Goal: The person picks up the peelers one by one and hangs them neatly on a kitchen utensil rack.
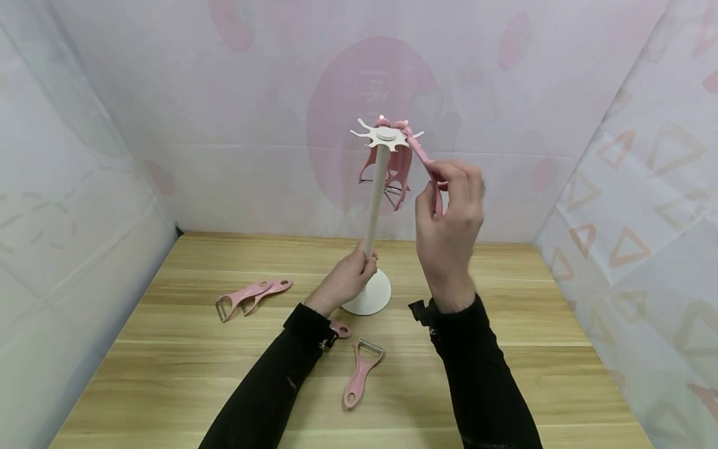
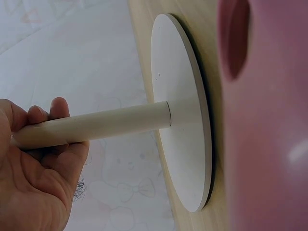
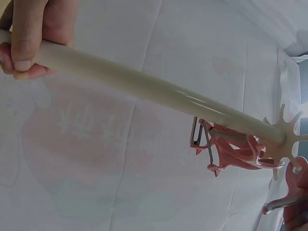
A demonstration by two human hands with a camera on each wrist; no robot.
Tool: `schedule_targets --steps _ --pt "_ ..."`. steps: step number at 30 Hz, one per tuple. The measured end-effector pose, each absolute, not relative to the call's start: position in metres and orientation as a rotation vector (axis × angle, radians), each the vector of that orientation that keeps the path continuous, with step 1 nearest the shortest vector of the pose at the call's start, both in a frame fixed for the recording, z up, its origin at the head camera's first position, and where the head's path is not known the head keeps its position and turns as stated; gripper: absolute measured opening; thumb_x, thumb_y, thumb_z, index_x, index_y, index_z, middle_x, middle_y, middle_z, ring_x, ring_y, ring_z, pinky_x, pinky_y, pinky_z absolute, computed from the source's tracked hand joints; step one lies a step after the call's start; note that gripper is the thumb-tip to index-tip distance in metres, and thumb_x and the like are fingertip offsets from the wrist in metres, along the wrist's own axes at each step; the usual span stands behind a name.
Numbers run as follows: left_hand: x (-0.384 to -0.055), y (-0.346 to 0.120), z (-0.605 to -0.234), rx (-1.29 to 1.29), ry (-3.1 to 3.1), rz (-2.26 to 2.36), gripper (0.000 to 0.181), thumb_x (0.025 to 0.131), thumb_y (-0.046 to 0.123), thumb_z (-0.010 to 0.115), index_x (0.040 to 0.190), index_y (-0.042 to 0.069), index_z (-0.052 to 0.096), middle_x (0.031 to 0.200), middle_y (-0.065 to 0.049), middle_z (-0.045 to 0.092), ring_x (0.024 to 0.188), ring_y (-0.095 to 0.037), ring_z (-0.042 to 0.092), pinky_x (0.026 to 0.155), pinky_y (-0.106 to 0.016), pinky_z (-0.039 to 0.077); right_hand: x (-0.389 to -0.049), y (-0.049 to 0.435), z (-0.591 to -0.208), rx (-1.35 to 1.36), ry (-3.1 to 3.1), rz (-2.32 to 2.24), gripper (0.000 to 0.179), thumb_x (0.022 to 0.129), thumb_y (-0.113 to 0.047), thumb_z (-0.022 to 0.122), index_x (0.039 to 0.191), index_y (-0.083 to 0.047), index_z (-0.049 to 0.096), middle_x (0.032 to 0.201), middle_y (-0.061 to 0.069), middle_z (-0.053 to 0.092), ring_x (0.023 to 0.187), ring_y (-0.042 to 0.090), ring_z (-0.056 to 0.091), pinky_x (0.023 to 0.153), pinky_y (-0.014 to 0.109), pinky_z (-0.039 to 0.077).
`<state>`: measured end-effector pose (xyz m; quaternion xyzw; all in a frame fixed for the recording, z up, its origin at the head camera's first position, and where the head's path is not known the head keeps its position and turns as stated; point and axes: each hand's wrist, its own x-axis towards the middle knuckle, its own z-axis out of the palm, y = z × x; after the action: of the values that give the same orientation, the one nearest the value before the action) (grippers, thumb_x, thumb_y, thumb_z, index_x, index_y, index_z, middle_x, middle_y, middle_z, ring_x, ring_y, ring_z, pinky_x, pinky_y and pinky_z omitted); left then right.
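A white stand has an upright pole [image 1: 377, 199], a round base [image 1: 367, 302] and a ring of curved hooks [image 1: 387, 136] on top. My left hand [image 1: 346, 279] grips the pole a little above the base; the left wrist view shows thumb and fingers round the pole [image 2: 106, 122]. With thumb and fingers, my right hand [image 1: 453, 224] pinches a pink peeler [image 1: 418, 151] by its blade end. That peeler's handle end overlaps the hooks at the right side. Other pink peelers [image 3: 236, 149] hang blade-down from the hooks behind the pole.
On the wooden table [image 1: 505, 362], two overlapping pink peelers [image 1: 255, 290] lie at the left. Another peeler [image 1: 359, 377] lies near the front, and one more handle [image 1: 341, 329] shows beside the left sleeve. A patterned cloth wall [image 1: 252, 174] stands behind.
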<state>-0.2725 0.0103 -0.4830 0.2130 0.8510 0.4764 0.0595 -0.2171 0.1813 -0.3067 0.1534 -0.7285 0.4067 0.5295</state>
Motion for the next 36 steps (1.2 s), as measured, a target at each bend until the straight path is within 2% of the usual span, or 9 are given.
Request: schedule_targets --steps 6,18,29,36 --pt "-0.273 0.01 -0.482 0.657 2.574 1.439 0.019 0.125 0.02 0.044 0.138 0.009 0.052 0.091 -0.001 0.047 0.078 -0.017 0.048 0.071 -0.033 0.042 -0.203 0.177 -0.306 0.37 -1.819 1.078 0.037 0.108 0.012 0.062 0.14 0.003 0.076 0.136 0.025 0.069 0.128 0.034 0.072 0.109 0.039 0.062" --pt "-0.277 0.011 -0.484 0.667 2.605 1.406 0.02 0.123 0.019 0.045 0.139 0.009 0.052 0.091 -0.001 0.05 0.077 -0.016 0.047 0.069 -0.031 0.041 -0.191 0.169 -0.308 0.447 -1.877 1.301 0.057 0.103 0.007 0.064 0.159 0.003 0.062 0.153 0.022 0.058 0.141 0.021 0.065 0.118 0.035 0.062" --pt "-0.276 0.011 -0.481 0.654 2.603 1.406 0.018 0.124 0.019 0.046 0.137 0.008 0.053 0.091 -0.001 0.049 0.078 -0.017 0.048 0.07 -0.032 0.042 -0.189 0.159 -0.314 0.463 -1.883 1.358 0.069 0.101 0.011 0.067 0.168 0.001 0.053 0.16 0.021 0.051 0.149 0.022 0.062 0.124 0.033 0.06" --pt "-0.276 0.011 -0.482 0.643 2.596 1.406 0.018 0.124 0.019 0.046 0.136 0.008 0.053 0.089 0.0 0.048 0.077 -0.017 0.047 0.07 -0.033 0.041 -0.189 0.158 -0.317 0.458 -1.899 1.35 0.07 0.102 0.01 0.069 0.17 0.002 0.049 0.161 0.023 0.049 0.15 0.022 0.06 0.123 0.034 0.06"
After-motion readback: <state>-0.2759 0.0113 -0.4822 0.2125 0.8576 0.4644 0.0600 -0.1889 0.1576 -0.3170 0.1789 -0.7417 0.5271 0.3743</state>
